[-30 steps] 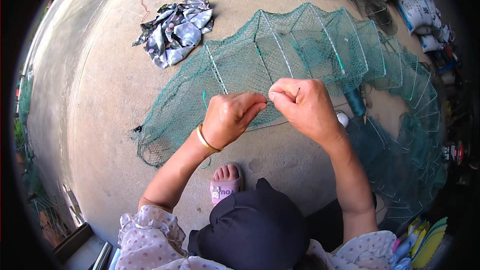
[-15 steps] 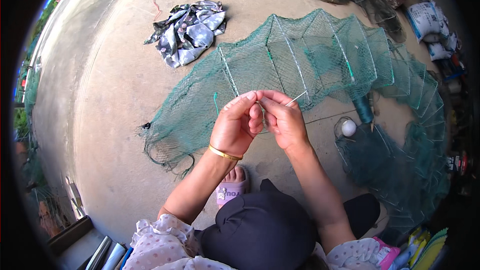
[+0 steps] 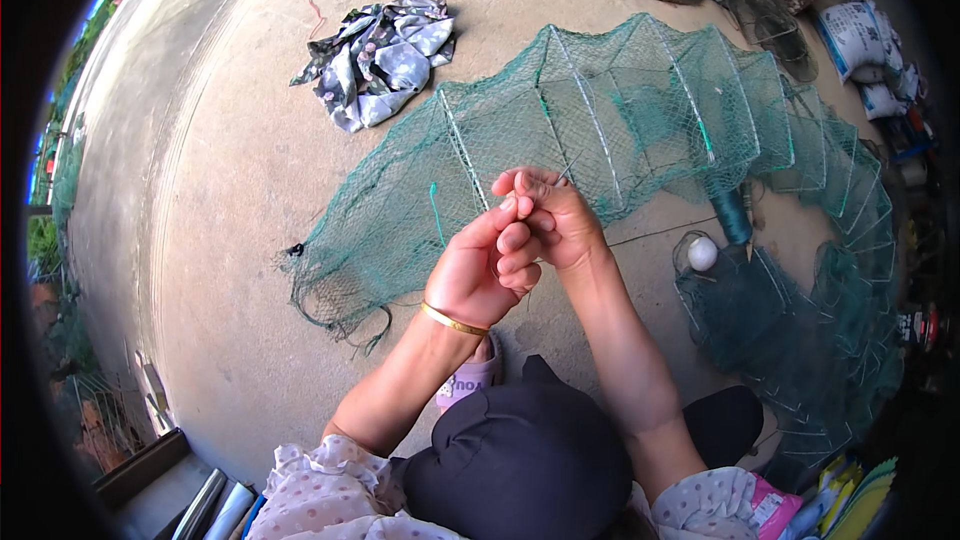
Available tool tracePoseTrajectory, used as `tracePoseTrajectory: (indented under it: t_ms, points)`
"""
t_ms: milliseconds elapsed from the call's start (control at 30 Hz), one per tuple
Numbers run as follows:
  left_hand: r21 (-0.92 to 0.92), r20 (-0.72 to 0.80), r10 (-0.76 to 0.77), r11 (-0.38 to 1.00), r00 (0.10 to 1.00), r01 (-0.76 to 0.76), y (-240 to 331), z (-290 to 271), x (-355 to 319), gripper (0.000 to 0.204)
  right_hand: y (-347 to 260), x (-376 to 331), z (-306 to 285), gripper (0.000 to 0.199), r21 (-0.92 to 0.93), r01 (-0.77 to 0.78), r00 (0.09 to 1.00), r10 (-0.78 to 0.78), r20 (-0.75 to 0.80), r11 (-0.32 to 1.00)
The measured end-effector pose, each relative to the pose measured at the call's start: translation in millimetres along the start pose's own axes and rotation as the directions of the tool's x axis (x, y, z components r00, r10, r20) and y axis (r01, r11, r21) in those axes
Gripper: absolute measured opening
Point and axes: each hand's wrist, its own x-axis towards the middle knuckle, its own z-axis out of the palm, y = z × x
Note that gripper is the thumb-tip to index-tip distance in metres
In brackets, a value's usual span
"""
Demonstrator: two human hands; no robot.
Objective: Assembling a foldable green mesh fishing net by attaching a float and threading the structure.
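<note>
Head view, the only one.

Risks, judged from how things lie: the hands are pressed together over a fine thread-like strand and a thin needle or wire tip (image 3: 566, 170) poking up past the right fingers. The tip sits right beside the fingertips, so a slip could prick a finger. The strand is thin and the mesh loose, so it could snag on neighbouring meshes or pull out of the pinch. The green net trap (image 3: 600, 110) sprawls around the hands, and slack netting could catch on the foot in the pink sandal (image 3: 470, 380) just nearer the body than the hands.

Hands: left hand (image 3: 478, 270) is raised in front of the net trap's near edge, fingers curled closed, knuckles against the right hand; a gold bangle (image 3: 452, 321) rings the wrist. What exactly it grips I cannot tell, apparently the strand or a bit of mesh. Right hand (image 3: 552, 220) is touching the left, fingers bunched shut in a pinch around the needle or wire. Both forearms rise from the lower edge and converge.

Around the net trap: a spool of dark green twine (image 3: 732, 212) and a white float (image 3: 702, 253) lie at its right side; crumpled patterned cloth (image 3: 380, 55) lies beyond its left end, apart, on the concrete ground (image 3: 220, 220).
</note>
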Motion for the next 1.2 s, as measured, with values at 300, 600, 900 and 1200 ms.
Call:
tracePoseTrajectory:
  t_ms: [300, 600, 900, 1200]
  points:
    - [0.339, -0.163, 0.239, 0.925, 0.957, -0.173, 7, -5, 2, 0.015, 20, -26, 30, 0.010, -0.231, 0.229, 0.798, -0.318, -0.512, 0.946]
    - [0.638, -0.169, 0.404, 0.740, 0.899, -0.213, 6, 4, 11, 0.009, 7, -33, 32, 0.004, -0.959, 0.283, 0.473, -0.865, 0.165, -0.028]
    - [0.868, -0.029, 0.529, 0.435, 0.848, -0.241, 13, 5, 6, 0.012, -30, -42, 51, 0.010, -0.833, 0.133, 0.746, -0.499, 0.441, -0.537]
    - [0.875, -0.023, 0.575, 0.407, 0.818, -0.262, 14, 0, 16, 0.010, -35, -41, 54, 0.008, -0.843, 0.102, 0.818, -0.438, 0.373, -0.527]
